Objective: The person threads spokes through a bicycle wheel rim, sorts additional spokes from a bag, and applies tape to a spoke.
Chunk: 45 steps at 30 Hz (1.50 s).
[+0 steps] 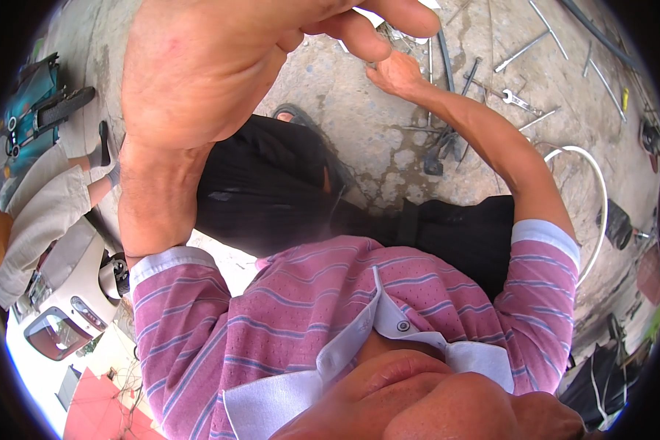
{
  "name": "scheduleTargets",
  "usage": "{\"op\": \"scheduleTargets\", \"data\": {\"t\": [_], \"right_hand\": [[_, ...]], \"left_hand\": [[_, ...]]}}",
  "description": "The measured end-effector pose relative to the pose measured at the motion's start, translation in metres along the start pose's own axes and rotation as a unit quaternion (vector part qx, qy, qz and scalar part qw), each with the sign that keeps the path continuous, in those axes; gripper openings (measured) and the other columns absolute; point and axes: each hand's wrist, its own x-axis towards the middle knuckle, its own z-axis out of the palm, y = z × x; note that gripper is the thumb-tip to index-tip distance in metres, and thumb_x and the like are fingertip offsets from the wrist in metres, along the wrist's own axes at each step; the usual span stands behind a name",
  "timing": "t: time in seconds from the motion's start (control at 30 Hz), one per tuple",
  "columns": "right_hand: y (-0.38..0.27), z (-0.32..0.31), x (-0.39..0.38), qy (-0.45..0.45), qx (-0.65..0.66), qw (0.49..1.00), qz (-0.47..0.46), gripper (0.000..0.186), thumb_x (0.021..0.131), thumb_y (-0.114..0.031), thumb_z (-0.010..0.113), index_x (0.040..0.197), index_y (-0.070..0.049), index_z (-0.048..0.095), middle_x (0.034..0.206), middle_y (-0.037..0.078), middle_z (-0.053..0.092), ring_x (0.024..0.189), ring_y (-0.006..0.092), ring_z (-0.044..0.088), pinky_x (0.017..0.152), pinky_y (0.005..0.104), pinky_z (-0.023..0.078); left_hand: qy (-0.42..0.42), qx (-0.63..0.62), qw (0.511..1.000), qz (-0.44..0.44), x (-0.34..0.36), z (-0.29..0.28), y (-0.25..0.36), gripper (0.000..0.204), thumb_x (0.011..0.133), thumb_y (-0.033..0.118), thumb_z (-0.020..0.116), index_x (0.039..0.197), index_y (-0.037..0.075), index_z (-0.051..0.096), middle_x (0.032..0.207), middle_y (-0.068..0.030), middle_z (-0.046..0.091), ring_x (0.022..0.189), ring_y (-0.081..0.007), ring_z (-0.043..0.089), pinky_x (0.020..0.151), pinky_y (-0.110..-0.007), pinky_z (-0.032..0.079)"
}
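My left hand [198, 66] is raised close in front, large in the upper left. Its fingers curve to the right and are partly cut off by the top edge; they look apart, with nothing visible in them. Farther off, my right hand [397, 73] reaches out over the concrete floor, its fingers curled and mostly hidden behind the left fingertips. What it holds, if anything, does not show. Crumpled white scraps [400, 33] lie just beyond it. To its right a combination wrench [519, 100] rests among metal rods [522, 51].
A white hose [603, 183] curves along the right. A black-handled tool [434, 158] lies before my knees. At left are a person in light shorts [40, 205], a teal motorbike [33, 125] and a white scooter [66, 308]. A black cylindrical object [617, 224] sits at far right.
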Motion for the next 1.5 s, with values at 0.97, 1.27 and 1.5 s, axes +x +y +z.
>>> {"op": "scheduleTargets", "data": {"t": [0.97,1.27,1.5], "right_hand": [[0.054,-0.065,-0.089,-0.473,0.249,0.838,0.109,0.018,0.093,-0.016,0.064,0.080,-0.004,0.066,0.078,0.006,0.071,0.063,0.0132,0.067,0.052,0.0286,0.046],[0.052,-0.009,-0.054,-0.259,0.281,0.919,0.094,0.020,0.093,-0.013,0.062,0.076,-0.002,0.064,0.072,0.006,0.069,0.063,0.0147,0.066,0.061,0.0322,0.051],[0.012,0.041,0.022,0.060,0.296,0.949,0.089,0.031,0.082,-0.026,0.065,0.104,-0.006,0.073,0.089,0.016,0.075,0.087,0.0329,0.073,0.085,0.0405,0.056]], "left_hand": [[0.042,-0.068,0.994,-0.076,0.017,0.005,0.004,0.034,0.086,-0.009,0.054,0.119,-0.007,0.063,0.120,-0.0206,0.067,0.113,-0.0331,0.069,0.095,-0.038,0.059],[0.086,-0.003,0.993,-0.077,0.022,0.017,0.000,0.026,0.088,-0.009,0.056,0.112,-0.003,0.066,0.116,-0.0186,0.069,0.111,-0.0301,0.070,0.091,-0.036,0.060],[0.055,0.008,0.998,-0.031,0.021,0.007,-0.007,0.025,0.087,-0.008,0.058,0.111,-0.004,0.066,0.115,-0.0191,0.069,0.108,-0.0300,0.071,0.090,-0.036,0.061]]}}
